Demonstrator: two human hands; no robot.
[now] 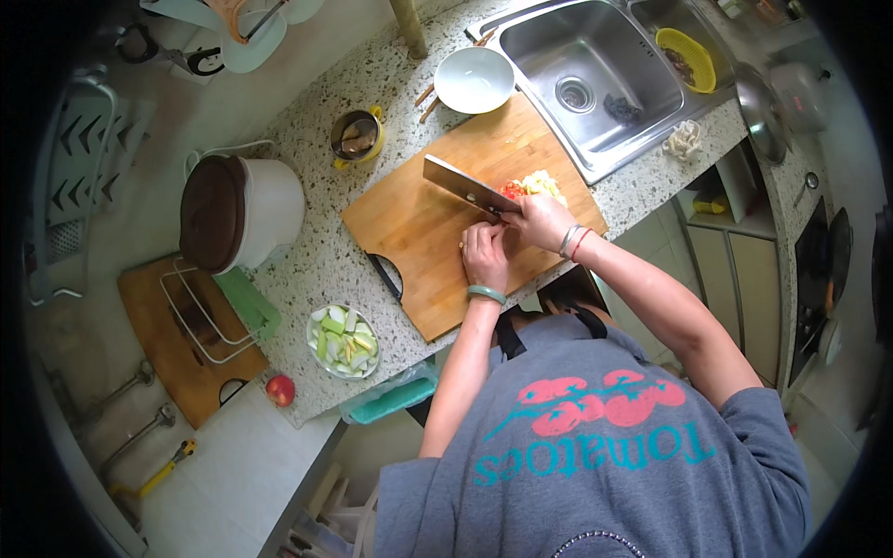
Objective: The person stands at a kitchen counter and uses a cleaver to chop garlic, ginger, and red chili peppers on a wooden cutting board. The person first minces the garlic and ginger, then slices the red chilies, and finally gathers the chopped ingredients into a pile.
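Observation:
My right hand [545, 224] is closed round the handle of a cleaver [454, 183], whose wide blade points to the far left over the wooden cutting board [409, 232]. Close against the near side of the cleaver, my left hand [485, 256] rests on the board with its fingers curled and pressed together. Whatever lies under those fingertips is hidden. Beyond the cleaver handle sits a small heap of chopped red and pale yellow food [538, 184].
A white bowl [474, 80] overlaps the board's far edge, near the steel sink [586, 70]. Left of the board stand a yellow-handled pot [357, 138], a brown-lidded cooker [246, 209], a bowl of cut green vegetable [344, 341] and a red fruit [280, 391].

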